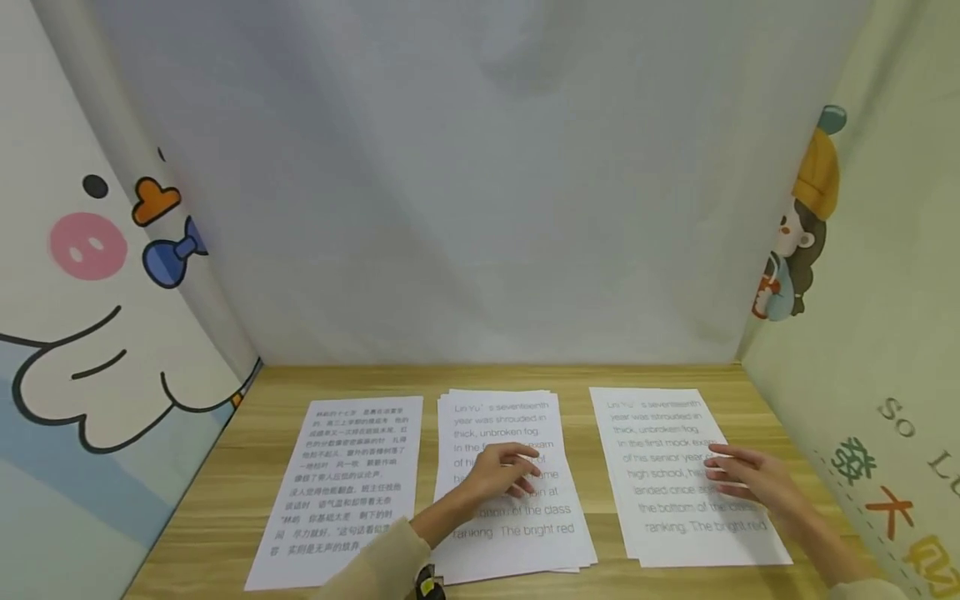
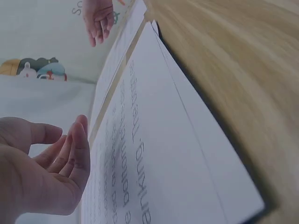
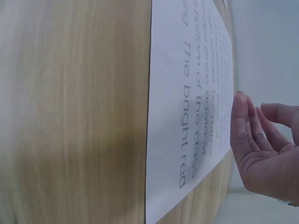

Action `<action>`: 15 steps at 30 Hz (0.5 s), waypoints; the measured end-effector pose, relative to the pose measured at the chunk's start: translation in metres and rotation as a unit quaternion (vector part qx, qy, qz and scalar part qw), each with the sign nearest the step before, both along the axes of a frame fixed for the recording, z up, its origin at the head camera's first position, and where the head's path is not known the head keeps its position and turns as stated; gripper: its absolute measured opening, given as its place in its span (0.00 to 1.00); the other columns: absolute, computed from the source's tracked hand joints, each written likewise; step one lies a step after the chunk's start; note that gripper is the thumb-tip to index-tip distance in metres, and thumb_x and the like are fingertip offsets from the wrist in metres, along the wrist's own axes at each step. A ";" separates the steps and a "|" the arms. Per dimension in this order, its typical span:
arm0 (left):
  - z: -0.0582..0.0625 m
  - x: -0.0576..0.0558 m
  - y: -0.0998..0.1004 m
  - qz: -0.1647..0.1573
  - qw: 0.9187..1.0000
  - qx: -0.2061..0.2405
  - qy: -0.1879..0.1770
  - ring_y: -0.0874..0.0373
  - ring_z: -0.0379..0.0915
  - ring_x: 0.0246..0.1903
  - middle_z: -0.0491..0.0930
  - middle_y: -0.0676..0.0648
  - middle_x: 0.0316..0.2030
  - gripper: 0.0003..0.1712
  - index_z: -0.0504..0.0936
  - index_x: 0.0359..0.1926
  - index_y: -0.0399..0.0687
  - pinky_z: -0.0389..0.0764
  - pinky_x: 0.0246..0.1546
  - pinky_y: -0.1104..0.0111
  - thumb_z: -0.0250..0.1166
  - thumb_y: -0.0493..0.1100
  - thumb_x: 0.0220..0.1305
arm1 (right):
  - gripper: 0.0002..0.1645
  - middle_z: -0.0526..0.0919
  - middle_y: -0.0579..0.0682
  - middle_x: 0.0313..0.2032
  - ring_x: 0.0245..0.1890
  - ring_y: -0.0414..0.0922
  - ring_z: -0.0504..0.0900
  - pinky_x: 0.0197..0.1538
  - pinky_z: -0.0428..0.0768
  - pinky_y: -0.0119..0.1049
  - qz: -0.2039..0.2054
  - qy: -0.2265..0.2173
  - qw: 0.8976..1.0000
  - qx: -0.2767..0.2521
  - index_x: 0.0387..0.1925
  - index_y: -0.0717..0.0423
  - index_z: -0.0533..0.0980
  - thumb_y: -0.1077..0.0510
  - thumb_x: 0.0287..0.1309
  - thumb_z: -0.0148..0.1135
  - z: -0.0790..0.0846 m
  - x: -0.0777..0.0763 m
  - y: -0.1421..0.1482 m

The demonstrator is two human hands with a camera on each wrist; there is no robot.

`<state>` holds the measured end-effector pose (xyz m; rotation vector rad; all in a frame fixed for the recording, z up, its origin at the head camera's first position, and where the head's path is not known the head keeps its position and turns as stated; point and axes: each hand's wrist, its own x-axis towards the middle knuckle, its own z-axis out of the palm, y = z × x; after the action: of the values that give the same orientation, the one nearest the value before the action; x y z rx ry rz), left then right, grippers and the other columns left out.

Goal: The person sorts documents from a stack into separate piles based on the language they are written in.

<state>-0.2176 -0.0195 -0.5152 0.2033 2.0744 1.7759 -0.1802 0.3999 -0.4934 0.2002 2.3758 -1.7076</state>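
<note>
Over the middle stack of printed paper (image 1: 517, 546) hovers my left hand (image 1: 498, 475), its fingers loosely bent and holding nothing. That stack carries English text, and its sheets are slightly fanned at the edges. My right hand (image 1: 753, 479) is above the right edge of another stack of English-printed paper (image 1: 675, 542), fingers relaxed with nothing between them. In the right wrist view the right hand (image 3: 266, 144) shows a gap between thumb and fingers. The left wrist view shows the left hand (image 2: 51, 163) likewise beside the printed lines. Farther left lies a sheet with Chinese text (image 1: 341, 492).
The papers lie in a row on a wood-grain table (image 1: 210, 500). A pale grey curtain (image 1: 480, 208) stands behind it. Cartoon-printed panels flank it, a white character (image 1: 75, 358) on the left and a green wall (image 1: 885, 333) on the right.
</note>
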 end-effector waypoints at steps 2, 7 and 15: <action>-0.001 -0.001 -0.013 0.006 1.000 -0.002 0.003 0.56 0.87 0.32 0.88 0.43 0.41 0.18 0.82 0.59 0.39 0.88 0.34 0.66 0.60 0.39 0.72 | 0.35 0.89 0.41 0.46 0.42 0.33 0.88 0.50 0.88 0.33 0.006 0.002 1.000 -0.007 0.70 0.79 0.61 0.56 0.75 0.56 0.001 -0.003 -0.010; -0.002 -0.002 -0.047 0.021 1.000 -0.011 0.010 0.57 0.85 0.34 0.87 0.42 0.44 0.19 0.80 0.60 0.37 0.87 0.36 0.67 0.57 0.41 0.74 | 0.35 0.89 0.45 0.47 0.42 0.35 0.88 0.50 0.88 0.33 0.022 0.005 1.000 -0.016 0.69 0.77 0.63 0.55 0.74 0.58 0.002 -0.011 -0.039; -0.004 0.006 -0.095 0.059 0.997 -0.038 -0.006 0.59 0.84 0.34 0.87 0.41 0.45 0.23 0.76 0.64 0.35 0.87 0.37 0.68 0.58 0.39 0.72 | 0.34 0.87 0.56 0.52 0.45 0.36 0.87 0.51 0.88 0.34 0.075 -0.002 0.997 -0.032 0.69 0.74 0.65 0.53 0.75 0.56 -0.004 -0.021 -0.077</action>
<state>-0.2117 -0.1143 -0.5188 0.0492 2.1826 1.7550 -0.2011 0.3232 -0.4976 0.0153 2.2670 -1.7081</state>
